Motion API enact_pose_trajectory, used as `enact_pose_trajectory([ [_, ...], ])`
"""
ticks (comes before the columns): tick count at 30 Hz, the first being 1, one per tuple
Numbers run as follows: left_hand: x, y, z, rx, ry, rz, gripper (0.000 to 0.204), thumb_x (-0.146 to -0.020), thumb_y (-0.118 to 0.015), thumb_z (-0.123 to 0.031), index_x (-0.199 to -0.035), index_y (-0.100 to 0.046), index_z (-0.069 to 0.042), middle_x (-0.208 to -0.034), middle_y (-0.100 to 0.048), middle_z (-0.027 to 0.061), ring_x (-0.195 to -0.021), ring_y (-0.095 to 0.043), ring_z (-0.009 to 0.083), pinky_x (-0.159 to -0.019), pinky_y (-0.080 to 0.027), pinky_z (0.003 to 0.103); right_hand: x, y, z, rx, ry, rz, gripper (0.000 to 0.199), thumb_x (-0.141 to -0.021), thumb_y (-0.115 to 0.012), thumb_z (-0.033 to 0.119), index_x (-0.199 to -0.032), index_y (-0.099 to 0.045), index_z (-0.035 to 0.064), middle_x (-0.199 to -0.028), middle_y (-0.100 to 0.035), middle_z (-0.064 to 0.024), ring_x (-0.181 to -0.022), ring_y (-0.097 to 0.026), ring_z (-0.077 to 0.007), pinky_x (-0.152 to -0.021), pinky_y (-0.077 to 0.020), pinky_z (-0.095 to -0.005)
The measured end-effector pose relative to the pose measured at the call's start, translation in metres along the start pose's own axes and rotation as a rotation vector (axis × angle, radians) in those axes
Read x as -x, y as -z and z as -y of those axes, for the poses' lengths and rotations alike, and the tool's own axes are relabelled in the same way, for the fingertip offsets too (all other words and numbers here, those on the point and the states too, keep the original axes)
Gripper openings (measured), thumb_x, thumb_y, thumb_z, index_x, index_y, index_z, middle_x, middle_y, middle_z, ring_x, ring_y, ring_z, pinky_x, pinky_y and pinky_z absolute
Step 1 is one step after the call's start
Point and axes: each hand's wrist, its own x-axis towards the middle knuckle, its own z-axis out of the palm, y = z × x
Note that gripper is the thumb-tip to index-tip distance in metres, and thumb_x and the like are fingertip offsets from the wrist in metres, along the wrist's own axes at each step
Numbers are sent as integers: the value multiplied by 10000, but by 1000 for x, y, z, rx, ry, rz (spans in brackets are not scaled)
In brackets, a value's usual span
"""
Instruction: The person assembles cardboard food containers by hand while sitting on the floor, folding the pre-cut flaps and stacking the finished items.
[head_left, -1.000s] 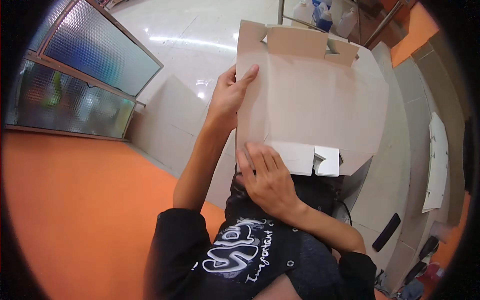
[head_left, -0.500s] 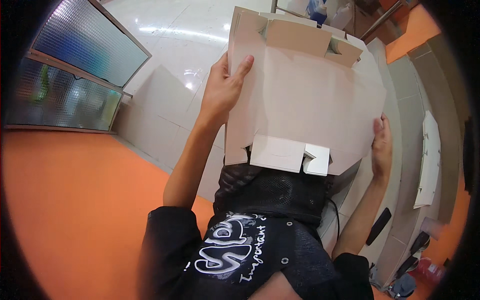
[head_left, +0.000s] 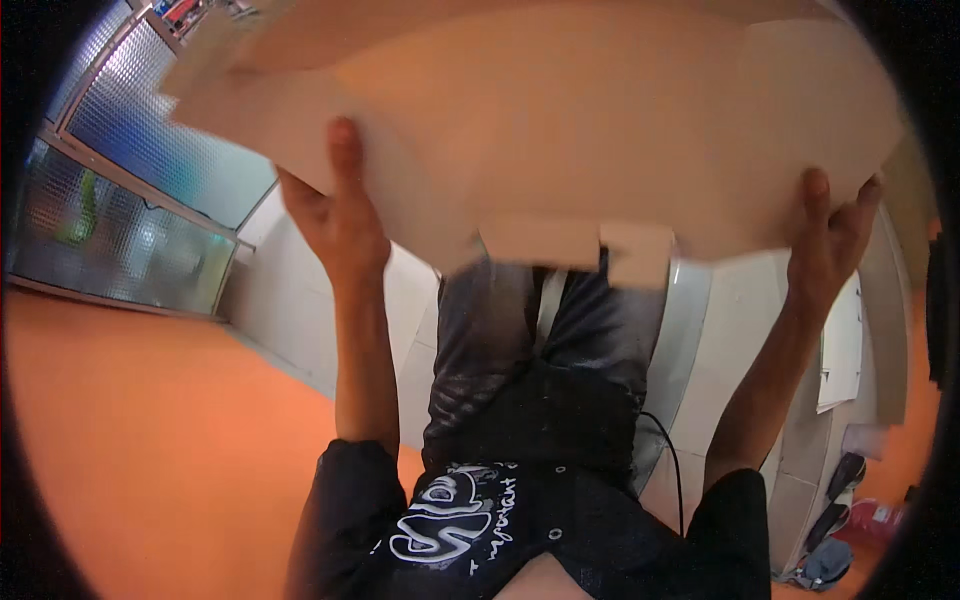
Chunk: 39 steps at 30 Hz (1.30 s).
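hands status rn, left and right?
Left hand: closed on the left edge of the cardboard sheet.
Right hand: closed on the cardboard sheet's right edge.

The flattened cardboard box (head_left: pixel 560 130) is showing plain pale tan. The floor (head_left: pixel 130 440) is glowing solid orange, with white panels (head_left: pixel 740 330) lying on it. The shirt (head_left: pixel 560 530) is showing black with white lettering, and the trousers (head_left: pixel 520 350) are looking dark grey-black.

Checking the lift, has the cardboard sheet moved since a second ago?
Yes. The cardboard sheet has come up toward the camera, now covering the white floor panels.
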Motion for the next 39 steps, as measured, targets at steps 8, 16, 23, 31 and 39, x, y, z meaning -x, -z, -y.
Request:
enact_pose_trajectory([
  [8,2,-33,28,-97,-87,144,303,-905,-703,-278,-946,-647,17,-931,-643,57,-855,-571,143,-778,-460,300,22,-50,-90,-817,-146,-21,566,-926,-586,109,-1419,-344,-25,-1377,-463,-131,-1286,-427,-219,-1093,-308,-368],
  [16,-15,-36,26,-25,-34,165,319,-875,-738,-288,-957,-651,8,-880,-645,35,-829,-584,142,-744,-472,294,19,-36,-94,-526,-132,125,469,-948,-611,211,-1318,-452,-30,-1286,-542,-94,-1201,-497,-188,-1035,-361,-348],
  [23,-22,-52,15,-105,-11,236,308,-856,-754,-256,-957,-671,23,-852,-683,75,-791,-624,149,-718,-499,296,14,-54,-93,-568,-113,-11,585,-894,-687,378,-1274,-493,-22,-1196,-568,-123,-1172,-500,-210,-1011,-379,-372],
  [31,-26,-57,-7,-308,-100,246,213,-874,-730,-195,-921,-705,11,-794,-705,78,-734,-653,139,-661,-515,289,8,-44,-75,-321,-121,22,643,-871,-711,403,-1266,-488,-52,-1166,-604,-157,-1105,-568,-237,-951,-445,-372],
  [39,0,-33,-4,220,535,413,266,-899,-692,-149,-1040,-641,71,-922,-693,118,-789,-663,174,-690,-552,306,-26,-26,-37,-476,-329,338,522,-886,-696,301,-1245,-511,-30,-1110,-632,-136,-924,-644,-178,-811,-521,-304],
])
